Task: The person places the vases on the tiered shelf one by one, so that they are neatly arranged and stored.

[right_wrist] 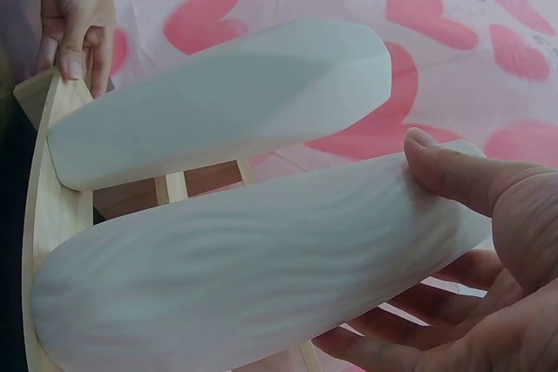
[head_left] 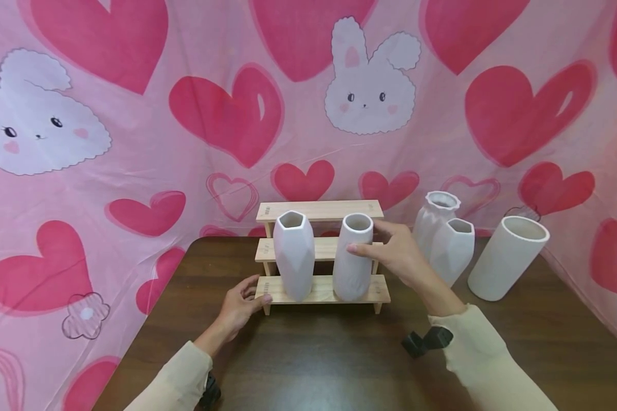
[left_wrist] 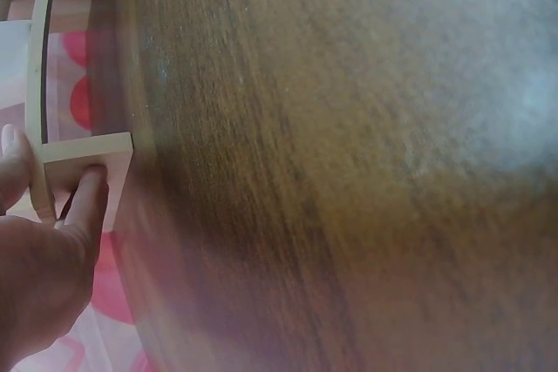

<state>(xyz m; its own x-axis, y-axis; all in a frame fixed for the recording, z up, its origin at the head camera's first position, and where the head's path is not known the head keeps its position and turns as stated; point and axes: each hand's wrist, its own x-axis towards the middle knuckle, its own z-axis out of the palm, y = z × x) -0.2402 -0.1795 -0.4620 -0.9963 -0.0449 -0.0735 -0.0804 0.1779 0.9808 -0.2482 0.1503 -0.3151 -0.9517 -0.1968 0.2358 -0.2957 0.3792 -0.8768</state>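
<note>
The right hand (head_left: 398, 251) grasps a rippled white vase (head_left: 353, 265) near its rim, thumb on the front, fingers behind. The vase stands upright at the right of the bottom tier (head_left: 322, 290) of a three-tier wooden stand (head_left: 321, 210); whether its base bears fully on the board cannot be confirmed from these angles. The left hand (head_left: 240, 303) grips the left end of that tier (thumb above, fingers beneath), apparently as a brace.

Beside the rippled vase, and apart from it, a faceted white vase (head_left: 295, 257) stands untouched on the same tier.

Progress, as judged: two vases are on the stand, the second not yet released. Three remain on the dark wooden table (head_left: 319, 354) to the right: a scalloped-rim vase (head_left: 425, 220), a pentagonal-mouthed vase (head_left: 451, 251) partly in front of it, and a plain cylindrical vase (head_left: 506, 265). The middle and top tiers bear none.

The bottom tier's front edge passes close to both bases, leaving little margin. Open tabletop lies in front; behind, the heart-print backdrop (head_left: 226, 117) limits reach. The gap between the two placed vases appears narrow.
</note>
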